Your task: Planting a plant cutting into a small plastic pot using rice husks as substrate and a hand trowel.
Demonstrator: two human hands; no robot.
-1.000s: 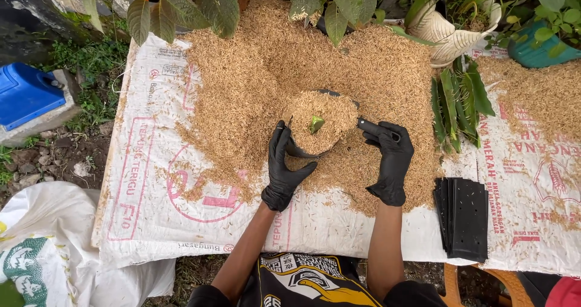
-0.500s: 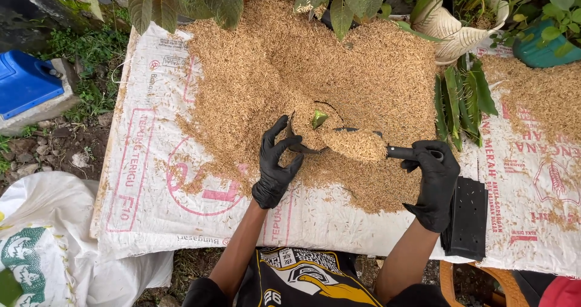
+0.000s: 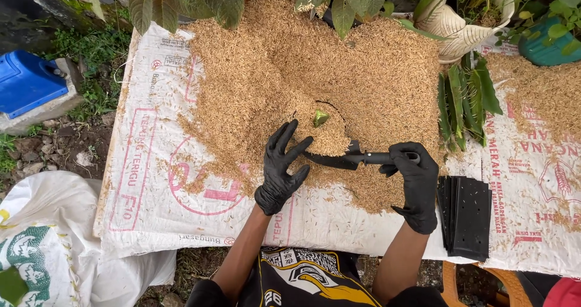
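To fill well, keep the small black bag of brown rice husk (image 3: 319, 134) upright and do not bury the green shoot (image 3: 319, 118) in its middle. The bag stands in the husk heap (image 3: 272, 71), centre of the surface. The left hand (image 3: 281, 168), in a black glove, is open with fingers spread and steadies the bag's left side. The right hand (image 3: 414, 183) is closed around the black trowel's handle (image 3: 384, 158); its blade lies at the bag's near side.

Seedling (image 3: 319, 118) in husk pile (image 3: 375, 71), bags (image 3: 466, 216) right
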